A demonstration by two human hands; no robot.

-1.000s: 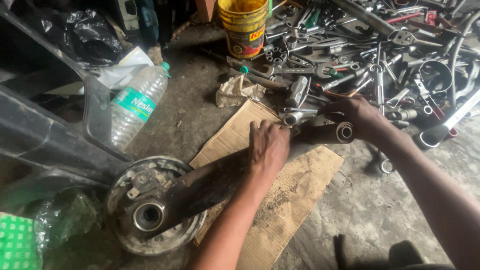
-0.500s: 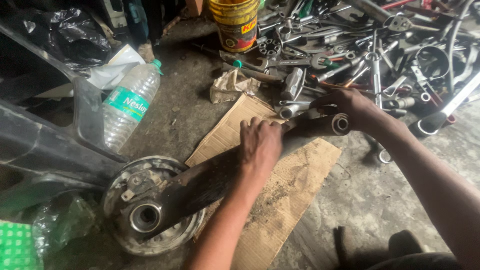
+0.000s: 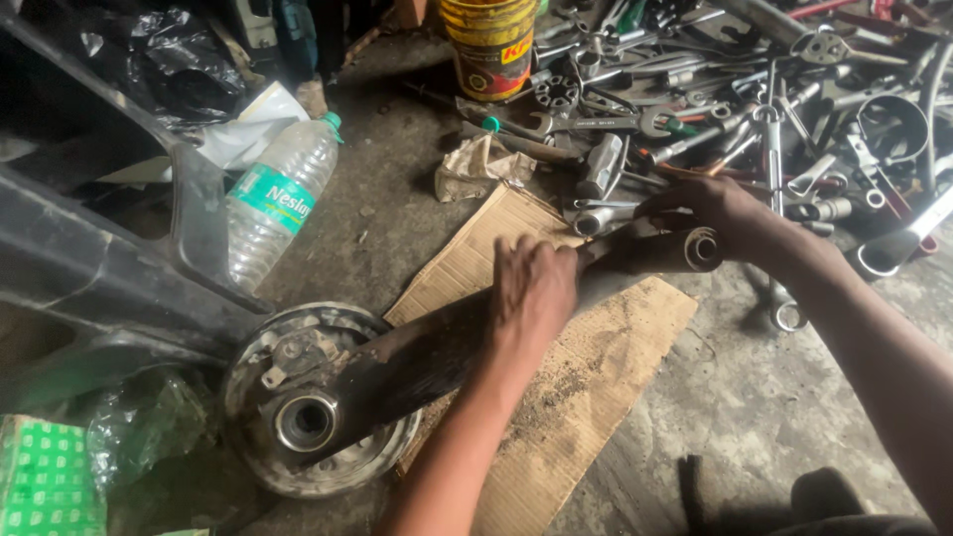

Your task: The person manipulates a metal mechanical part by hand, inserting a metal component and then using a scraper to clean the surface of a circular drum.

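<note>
Left hand (image 3: 531, 298) lies palm down on a long dark metal arm (image 3: 427, 362), fingers spread and curled over its upper edge, pressing it. Right hand (image 3: 710, 213) grips the far end of the same arm, fingers wrapped round just before its open tubular end (image 3: 702, 248).

The arm runs on a slant across a sheet of torn cardboard (image 3: 586, 387) laid flat on the concrete floor (image 3: 754, 397). Its near end carries a round bushing and sits over a grey brake drum plate (image 3: 318, 402), which rests on the floor just off the near-left corner of the cardboard. Grit lies scattered on the cardboard beside the left forearm.

At the near-left edge of the floor: a green patterned box (image 3: 45, 476) and crumpled clear plastic. Above these, a dark moulded vehicle panel (image 3: 109, 268).

Farther off, a clear plastic water bottle (image 3: 278, 199) with green cap and label lies tilted against the panel. A crumpled rag (image 3: 475, 164) sits just beyond the far corner of the cardboard.

Beyond the right hand, a large heap of spanners and sockets (image 3: 774, 89) covers the far-right floor. A yellow bucket (image 3: 491, 45) stands upright at the far edge.
</note>
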